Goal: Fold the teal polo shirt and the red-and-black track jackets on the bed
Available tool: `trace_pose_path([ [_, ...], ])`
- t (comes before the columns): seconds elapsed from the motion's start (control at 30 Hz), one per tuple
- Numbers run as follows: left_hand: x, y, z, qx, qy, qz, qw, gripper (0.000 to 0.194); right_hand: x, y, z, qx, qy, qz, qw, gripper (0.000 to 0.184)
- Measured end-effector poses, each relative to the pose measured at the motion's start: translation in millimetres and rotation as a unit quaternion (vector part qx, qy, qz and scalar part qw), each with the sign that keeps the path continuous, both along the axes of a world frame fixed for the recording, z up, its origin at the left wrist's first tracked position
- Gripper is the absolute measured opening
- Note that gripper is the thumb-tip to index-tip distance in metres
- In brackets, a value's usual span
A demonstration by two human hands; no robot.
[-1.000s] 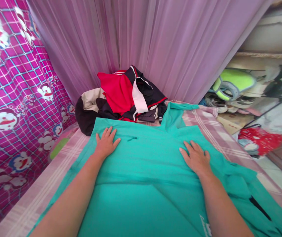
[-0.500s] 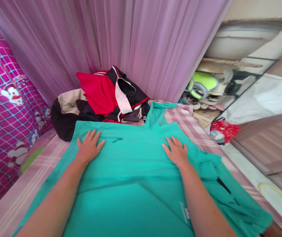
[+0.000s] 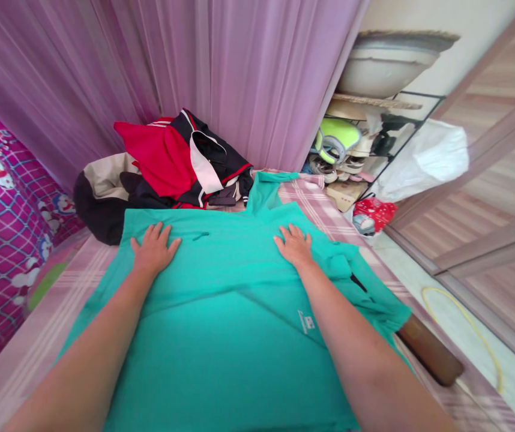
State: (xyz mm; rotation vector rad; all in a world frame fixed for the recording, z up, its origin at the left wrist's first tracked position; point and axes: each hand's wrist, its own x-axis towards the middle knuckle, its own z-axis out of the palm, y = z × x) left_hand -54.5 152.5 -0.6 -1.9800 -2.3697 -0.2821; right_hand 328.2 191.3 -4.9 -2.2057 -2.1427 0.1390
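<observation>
Teal garment lies spread across the bed, centre to near side. Left hand: open, palm down, fingers spread on the garment's far left part, left of a zip pull. Right hand: likewise open and flat, farther right on the cloth. 0 of 2 hands grip. Clothes pile sits just beyond the garment, far left, before the curtain. Brown object at near right.

The clothes pile blocks eleven o'clock, the curtain twelve. Between left hand and right hand, passage is open.
</observation>
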Motion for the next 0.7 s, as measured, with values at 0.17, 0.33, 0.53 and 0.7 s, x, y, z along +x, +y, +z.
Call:
trace_pose_path([
  [0.17,1,-9,15.0,-0.042,0.021,-0.021,0.999,0.066,4,-23,20.2,-0.033,0.037,0.010,0.999,0.059],
  [0.33,31,-48,34.0,-0.023,0.042,-0.049,0.998,0.063,-11,-60,37.1,-0.036,0.048,0.039,0.997,0.057],
  [0.53,98,-116,23.7,-0.047,0.002,-0.084,0.995,0.057,-84,-97,37.3,0.020,0.101,0.093,0.990,0.056],
  [0.7,120,-141,3.5,-0.031,-0.003,-0.066,0.997,0.056,-116,-123,15.6,0.082,0.105,0.136,0.982,0.051],
])
